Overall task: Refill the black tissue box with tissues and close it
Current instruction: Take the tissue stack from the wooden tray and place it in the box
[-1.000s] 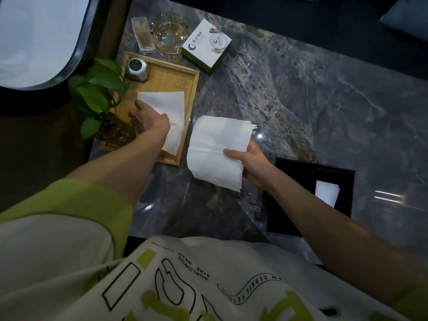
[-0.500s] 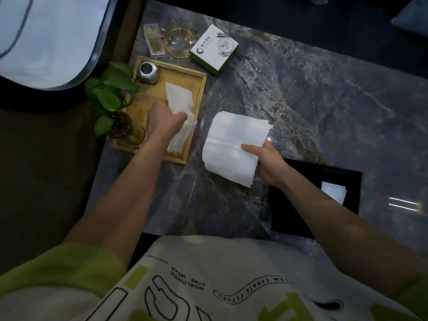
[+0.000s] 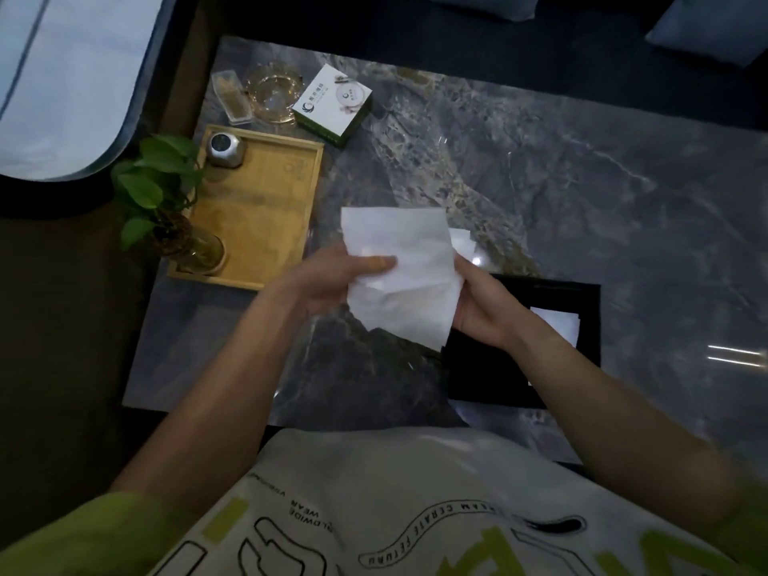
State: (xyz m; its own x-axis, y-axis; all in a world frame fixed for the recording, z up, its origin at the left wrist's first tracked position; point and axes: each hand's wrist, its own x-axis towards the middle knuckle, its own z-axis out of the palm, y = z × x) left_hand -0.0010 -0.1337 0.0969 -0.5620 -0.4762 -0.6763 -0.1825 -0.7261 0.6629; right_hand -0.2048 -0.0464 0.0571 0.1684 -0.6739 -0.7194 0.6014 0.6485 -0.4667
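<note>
Seen from above, a person sits at a grey marble tabletop (image 3: 540, 180) in dim light. Both hands are clamped on a loose stack of white tissues (image 3: 403, 280), held in the air just left of the black tissue box (image 3: 486, 380). The left hand (image 3: 328, 284) pinches the stack's left edge, thumb on top. The right hand (image 3: 486, 313) curls round its right edge. The sheets are uneven, one corner poking out behind the rest.

The box lies on the tabletop under the right wrist, dark and open-looking, with a few white sheets (image 3: 559, 330) showing inside. Its lid cannot be made out in the gloom.

To the left are a wooden tray (image 3: 257, 214) and a small potted plant (image 3: 153, 189).

The stack looks ready to be squared up and lowered into the box. The risk lies in how floppy and ragged it is. Held only by its edges, it could sag in the middle, shed a sheet onto the tabletop, or catch on the box's rim and crumple. A stray corner could also get trapped when the box is closed, stopping it from shutting flat.
</note>
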